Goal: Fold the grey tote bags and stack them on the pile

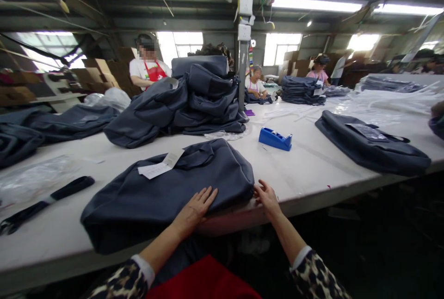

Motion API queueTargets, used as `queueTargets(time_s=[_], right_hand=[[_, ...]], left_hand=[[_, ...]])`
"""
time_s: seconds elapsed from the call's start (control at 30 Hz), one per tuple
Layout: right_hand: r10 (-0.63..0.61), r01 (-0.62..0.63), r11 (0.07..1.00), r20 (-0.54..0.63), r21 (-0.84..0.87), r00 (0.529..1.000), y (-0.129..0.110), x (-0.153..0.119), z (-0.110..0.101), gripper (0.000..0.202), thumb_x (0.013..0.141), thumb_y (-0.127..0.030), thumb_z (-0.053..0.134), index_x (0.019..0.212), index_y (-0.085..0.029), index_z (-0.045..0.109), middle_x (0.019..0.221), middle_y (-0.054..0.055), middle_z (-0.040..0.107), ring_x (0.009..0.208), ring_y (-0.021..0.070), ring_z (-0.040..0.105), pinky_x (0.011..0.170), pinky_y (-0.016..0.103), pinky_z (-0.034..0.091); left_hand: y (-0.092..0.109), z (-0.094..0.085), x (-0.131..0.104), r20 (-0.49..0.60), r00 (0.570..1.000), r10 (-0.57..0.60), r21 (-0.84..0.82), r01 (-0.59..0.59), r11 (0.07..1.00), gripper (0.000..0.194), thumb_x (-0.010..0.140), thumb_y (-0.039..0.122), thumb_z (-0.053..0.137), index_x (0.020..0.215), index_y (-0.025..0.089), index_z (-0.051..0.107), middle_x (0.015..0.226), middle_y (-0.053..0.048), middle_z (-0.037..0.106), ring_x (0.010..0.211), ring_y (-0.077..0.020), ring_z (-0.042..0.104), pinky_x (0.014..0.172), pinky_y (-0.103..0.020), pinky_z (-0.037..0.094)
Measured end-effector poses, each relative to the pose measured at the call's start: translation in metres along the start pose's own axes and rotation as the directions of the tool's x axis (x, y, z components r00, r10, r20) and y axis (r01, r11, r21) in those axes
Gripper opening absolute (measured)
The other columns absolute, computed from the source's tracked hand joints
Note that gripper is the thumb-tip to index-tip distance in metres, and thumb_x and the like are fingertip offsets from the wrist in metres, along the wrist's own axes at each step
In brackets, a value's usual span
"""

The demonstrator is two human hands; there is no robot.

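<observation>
Evidently, the left hand (196,206) is open, its palm down and fingers lightly spread over the near side of a dark blue bag (173,188), while the right hand (267,198) has its fingers part-curled at the bag's right end; whether it pinches any fabric there, I cannot tell. The bag lies on its side along the near edge of the white tabletop (305,185), its lower side reaching that edge. To handle it well, I would press with the whole left palm rather than the fingertips, so the soft material is steadied without fresh creases, and guide the end corner gently with the right, taking care that the weight does not tip over the edge. The handle and the white tags (160,165) on top are best left free, since a tag could bend or catch under the fabric. Those tags carry small print and what looks like a barcode, but no word or brand can be read. Farther out, a loose dark strap (71,189) and clear plastic (36,176) lie to the left, a blue tape dispenser (275,139) stands beyond the right hand, and another bag (371,146) to the right bears a clear packet (367,132), with no legible writing.
</observation>
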State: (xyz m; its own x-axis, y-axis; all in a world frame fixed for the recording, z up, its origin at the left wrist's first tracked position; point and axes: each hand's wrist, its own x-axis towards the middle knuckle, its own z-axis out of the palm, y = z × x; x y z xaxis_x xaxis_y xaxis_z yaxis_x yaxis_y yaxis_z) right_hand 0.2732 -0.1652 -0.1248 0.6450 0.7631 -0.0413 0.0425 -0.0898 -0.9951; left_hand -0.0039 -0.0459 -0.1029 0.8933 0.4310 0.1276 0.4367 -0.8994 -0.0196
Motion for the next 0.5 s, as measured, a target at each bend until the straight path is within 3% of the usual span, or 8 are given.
queueTargets(time_s=[0.1,0.2,0.33,0.5], right_hand=[[0.061,-0.062,0.998,0.044,0.027,0.997,-0.01,0.008,0.011,0.048,0.072,-0.056,0.066,0.095,-0.013,0.066,0.067,0.004,0.062,0.053,0.0144,0.058,0.04,0.022,0.038],[0.052,-0.057,0.997,0.099,0.046,0.994,-0.02,0.003,0.027,0.038,0.069,-0.054,0.067,0.075,-0.018,0.057,0.055,-0.004,0.05,0.045,0.0098,0.046,0.039,0.022,0.035],[-0.052,0.048,0.998,0.119,0.04,0.992,-0.028,-0.017,0.047,0.032,0.073,-0.049,0.063,0.075,-0.022,0.047,0.059,-0.006,0.048,0.049,0.0094,0.043,0.043,0.022,0.034],[-0.137,0.162,0.984,0.262,-0.077,0.955,-0.022,-0.033,0.037,0.029,0.071,-0.044,0.069,0.069,-0.022,0.05,0.061,-0.006,0.05,0.055,0.0108,0.046,0.05,0.023,0.037]], left_hand=[[-0.001,-0.007,-0.009,-0.009,1.0,-0.002,0.07,0.002,0.998,0.088,0.074,0.007,0.056,0.155,0.019,0.025,0.158,-0.014,0.034,0.144,-0.0279,0.036,0.113,-0.043,0.039],[0.003,-0.01,-0.021,-0.117,0.989,-0.087,0.146,0.104,0.984,0.08,0.073,0.002,0.049,0.151,0.015,0.034,0.155,-0.014,0.04,0.139,-0.0284,0.044,0.109,-0.044,0.044],[0.001,-0.015,-0.038,-0.253,0.954,-0.161,0.121,0.196,0.973,0.075,0.074,0.002,0.048,0.147,0.015,0.04,0.146,-0.014,0.051,0.127,-0.0285,0.054,0.108,-0.043,0.045],[-0.014,-0.025,-0.058,-0.245,0.961,-0.127,0.05,0.143,0.988,0.075,0.077,0.007,0.054,0.149,0.02,0.037,0.148,-0.01,0.049,0.13,-0.0268,0.051,0.111,-0.041,0.043]])
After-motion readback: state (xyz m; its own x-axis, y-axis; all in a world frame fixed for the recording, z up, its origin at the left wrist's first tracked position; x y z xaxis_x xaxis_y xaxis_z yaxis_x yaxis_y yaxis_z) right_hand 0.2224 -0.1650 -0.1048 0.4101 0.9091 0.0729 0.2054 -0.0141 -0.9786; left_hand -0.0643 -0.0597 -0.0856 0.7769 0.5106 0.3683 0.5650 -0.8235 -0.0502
